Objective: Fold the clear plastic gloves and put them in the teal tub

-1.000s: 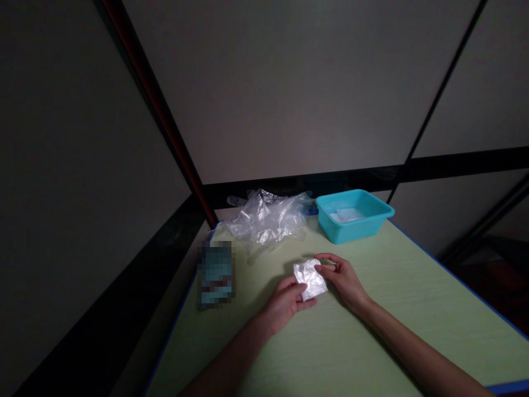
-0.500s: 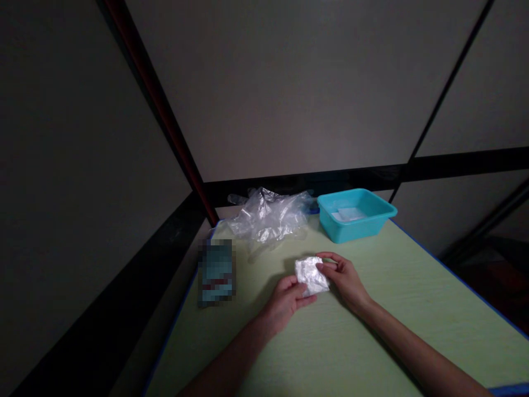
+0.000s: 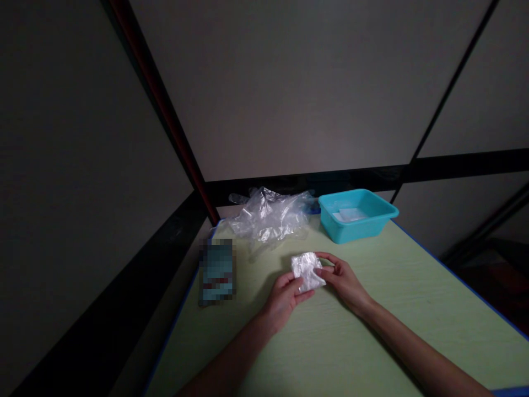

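A small, shiny square of folded clear plastic bag (image 3: 307, 269) is held between both hands, over the middle of the table. My left hand (image 3: 285, 296) grips its lower left corner, thumb on top and fingers underneath. On the right edge, my right hand (image 3: 342, 278) pinches it with the thumb in front; some fingertips are hidden behind the plastic. Beyond the hands lies a crumpled heap of clear plastic bags (image 3: 273, 218).
A turquoise plastic basin (image 3: 357, 229) with white pieces inside stands at the table's back right. At the left edge lies a blurred-out rectangular item (image 3: 217, 272). The pale green table (image 3: 322, 353) has blue edging and meets wall panels behind and left.
Both hands and the folded plastic bag have shifted slightly left and up. My right thumb sits a little lower on the plastic. The grip of both hands remains.
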`<state>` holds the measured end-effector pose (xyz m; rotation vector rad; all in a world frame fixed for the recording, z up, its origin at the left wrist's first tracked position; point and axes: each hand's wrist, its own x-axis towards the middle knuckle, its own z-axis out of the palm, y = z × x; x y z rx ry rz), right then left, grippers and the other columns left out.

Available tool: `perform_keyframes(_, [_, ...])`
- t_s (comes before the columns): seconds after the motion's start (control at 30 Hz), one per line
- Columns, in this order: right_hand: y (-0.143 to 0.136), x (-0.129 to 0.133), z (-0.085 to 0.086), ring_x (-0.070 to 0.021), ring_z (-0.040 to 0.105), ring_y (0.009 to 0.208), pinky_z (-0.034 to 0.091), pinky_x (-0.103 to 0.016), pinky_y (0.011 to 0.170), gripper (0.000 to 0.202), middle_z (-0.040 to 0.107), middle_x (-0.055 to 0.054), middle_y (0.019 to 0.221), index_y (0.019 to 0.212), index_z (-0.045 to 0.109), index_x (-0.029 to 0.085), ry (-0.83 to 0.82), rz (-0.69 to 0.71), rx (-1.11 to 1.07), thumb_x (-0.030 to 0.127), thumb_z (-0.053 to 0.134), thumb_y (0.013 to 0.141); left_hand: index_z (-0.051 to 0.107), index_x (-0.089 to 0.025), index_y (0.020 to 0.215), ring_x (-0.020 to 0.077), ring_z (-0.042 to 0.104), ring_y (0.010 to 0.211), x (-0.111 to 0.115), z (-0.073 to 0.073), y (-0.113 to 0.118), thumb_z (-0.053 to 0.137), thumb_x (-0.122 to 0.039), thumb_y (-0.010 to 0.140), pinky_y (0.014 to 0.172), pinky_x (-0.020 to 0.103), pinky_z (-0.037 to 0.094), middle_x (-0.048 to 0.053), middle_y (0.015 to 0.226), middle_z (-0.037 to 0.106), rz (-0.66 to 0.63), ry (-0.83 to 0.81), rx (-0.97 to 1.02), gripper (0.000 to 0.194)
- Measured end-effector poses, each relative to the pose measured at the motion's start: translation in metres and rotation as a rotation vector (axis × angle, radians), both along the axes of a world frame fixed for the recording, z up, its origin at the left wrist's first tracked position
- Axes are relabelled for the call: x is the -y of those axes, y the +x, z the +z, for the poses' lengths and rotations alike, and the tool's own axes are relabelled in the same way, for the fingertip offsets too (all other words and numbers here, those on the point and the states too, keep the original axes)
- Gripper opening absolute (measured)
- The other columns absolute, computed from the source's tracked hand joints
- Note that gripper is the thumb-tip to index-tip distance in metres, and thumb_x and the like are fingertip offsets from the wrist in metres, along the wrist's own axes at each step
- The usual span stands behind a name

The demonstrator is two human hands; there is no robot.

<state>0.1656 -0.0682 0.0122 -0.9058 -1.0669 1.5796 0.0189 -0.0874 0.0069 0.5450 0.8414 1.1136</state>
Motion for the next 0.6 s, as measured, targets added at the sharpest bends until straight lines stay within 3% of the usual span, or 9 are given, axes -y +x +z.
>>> perform_keyframes(0.43, [0.0037,-0.0009,-0.0021,-0.0141,0.055,0.054,0.038,-0.025,0.055,0.046,0.064,0.001,0.058,0.104,0.052,0.017,0.034,-0.024,0.051,0.033,0.068,0.064,0.063,-0.008,0.090,0.0238,0.061,0.086,0.0009,-0.0007,-0.0026,0.066,-0.008,0.065,0.087,0.039,0.040,0.014,0.094,0.065,-0.119,0.070,-0.036,0.025])
perform_keyframes(0.6, [0.0065,-0.0030,-0.0027,-0.0139,0.055,0.056,0.039,-0.026,0.057,0.056,0.064,0.001,0.063,0.117,0.045,0.020,0.078,-0.032,0.030,0.031,0.067,0.067,0.063,-0.008,0.092,0.0239,0.061,0.086,0.0008,0.0008,-0.0025,0.067,-0.010,0.064,0.087,0.038,0.040,0.013,0.093,0.065,-0.128,0.096,-0.032,0.029])
